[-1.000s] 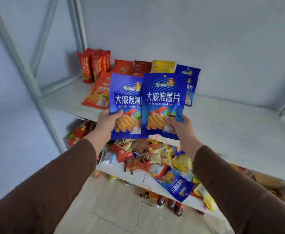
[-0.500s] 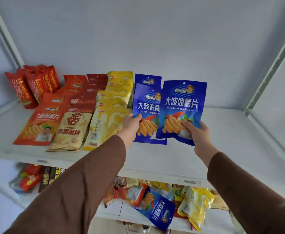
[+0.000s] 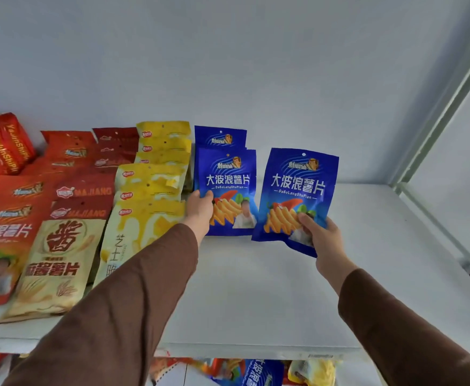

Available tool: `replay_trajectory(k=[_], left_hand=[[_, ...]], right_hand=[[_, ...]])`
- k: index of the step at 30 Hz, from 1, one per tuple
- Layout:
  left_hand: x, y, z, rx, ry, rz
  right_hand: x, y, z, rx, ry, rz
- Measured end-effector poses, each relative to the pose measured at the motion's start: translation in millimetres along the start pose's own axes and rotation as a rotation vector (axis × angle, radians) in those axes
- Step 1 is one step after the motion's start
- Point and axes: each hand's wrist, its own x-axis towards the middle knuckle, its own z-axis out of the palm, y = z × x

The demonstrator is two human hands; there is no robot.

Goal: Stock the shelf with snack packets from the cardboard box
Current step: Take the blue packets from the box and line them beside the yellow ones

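While the left hand (image 3: pixel 199 208) grips one blue packet (image 3: pixel 229 188) at its lower left edge, bottom on the white shelf (image 3: pixel 256 302) beside the yellow row (image 3: pixel 155 188), the right hand (image 3: pixel 321 236) pinches a second blue packet (image 3: pixel 295 190) by its lower corner. That one is tilted, just right of the first, above the shelf.

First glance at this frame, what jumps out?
Two bright blue chip packets at mid-frame: the left hand holds the left blue packet against the blue row on the white shelf, and the right hand holds the right blue packet just above bare shelf beside it. To the left, the shelf is packed with rows of yellow packets and red packets.
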Motion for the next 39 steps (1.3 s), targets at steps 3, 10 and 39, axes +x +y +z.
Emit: replay_trajectory(k=[3,10,39], left_hand=[[14.6,-7.1,-1.3,0.052,0.043,-0.042],[31.0,-9.1,2.4,0.099,0.09,-0.036],[-35.8,62.1,-43.6,0.846,-0.098,0.799]], right_hand=[[12.3,3.0,5.8,-0.005,-0.032,0.015],[36.0,10.7,13.3,-0.023,-0.081,0.052],[6.4,46.7,76.8,-0.113,-0.236,0.171]])
